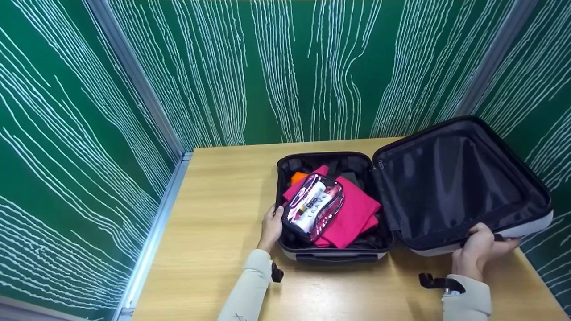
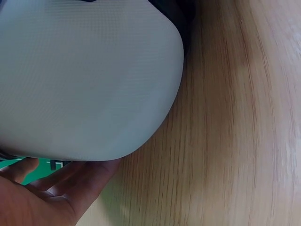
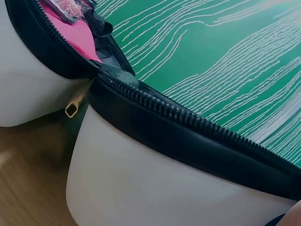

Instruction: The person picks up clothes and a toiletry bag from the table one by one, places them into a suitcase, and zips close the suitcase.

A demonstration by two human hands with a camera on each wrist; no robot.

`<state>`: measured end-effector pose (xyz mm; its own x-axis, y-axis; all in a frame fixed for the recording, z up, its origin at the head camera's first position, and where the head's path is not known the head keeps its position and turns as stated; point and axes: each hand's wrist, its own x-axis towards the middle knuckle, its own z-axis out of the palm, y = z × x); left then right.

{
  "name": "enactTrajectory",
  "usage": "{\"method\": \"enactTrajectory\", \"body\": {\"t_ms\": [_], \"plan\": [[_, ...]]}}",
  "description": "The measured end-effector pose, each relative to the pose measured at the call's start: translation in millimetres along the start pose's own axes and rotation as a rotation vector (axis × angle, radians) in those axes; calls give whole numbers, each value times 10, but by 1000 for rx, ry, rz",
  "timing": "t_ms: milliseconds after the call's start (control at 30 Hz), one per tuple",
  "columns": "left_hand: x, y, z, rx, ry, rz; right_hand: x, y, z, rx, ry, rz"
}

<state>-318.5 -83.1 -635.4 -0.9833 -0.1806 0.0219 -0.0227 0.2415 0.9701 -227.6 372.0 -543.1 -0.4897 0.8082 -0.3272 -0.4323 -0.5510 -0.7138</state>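
A suitcase with a pale shell lies unfolded on the table. Its packed half holds bright pink folded clothing, with a clear pouch of toiletries on top. My left hand holds the left side of this half, thumb at the rim. In the left wrist view, the fingers of that hand lie along the pale shell. My right hand grips the near edge of the black-lined lid, which is tilted up on the right. Only a sliver of that hand shows in the right wrist view.
The wooden table stretches left and in front of the suitcase. Green panels with wavy white lines stand behind and at both sides, joined by grey metal posts. A zipper pull hangs near the hinge.
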Motion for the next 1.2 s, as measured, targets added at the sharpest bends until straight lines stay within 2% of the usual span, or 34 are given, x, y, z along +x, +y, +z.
{"method": "enactTrajectory", "body": {"t_ms": [167, 367, 467, 767, 967, 1100, 1200], "plan": [[-1, -4, 0, -10, 0, 4, -49, 2, 25, -115, -15, -52], [-5, 1, -3, -8, 2, 27, -93, 19, 29, -91, -48, -118], [-10, 2, -3, -7, 1, 31, -110, 43, 41, -92, -71, -182], [-8, 2, -3, 11, 4, 23, -225, 51, 40, -292, -197, -364], [-11, 11, -3, 11, 4, 19, -336, 18, 118, -335, -280, -494], [-5, 4, -3, 10, 4, 13, -449, -15, 188, -366, -311, -528], [-8, 0, -4, 20, 10, 7, -532, -29, 233, -329, -348, -555]]}}
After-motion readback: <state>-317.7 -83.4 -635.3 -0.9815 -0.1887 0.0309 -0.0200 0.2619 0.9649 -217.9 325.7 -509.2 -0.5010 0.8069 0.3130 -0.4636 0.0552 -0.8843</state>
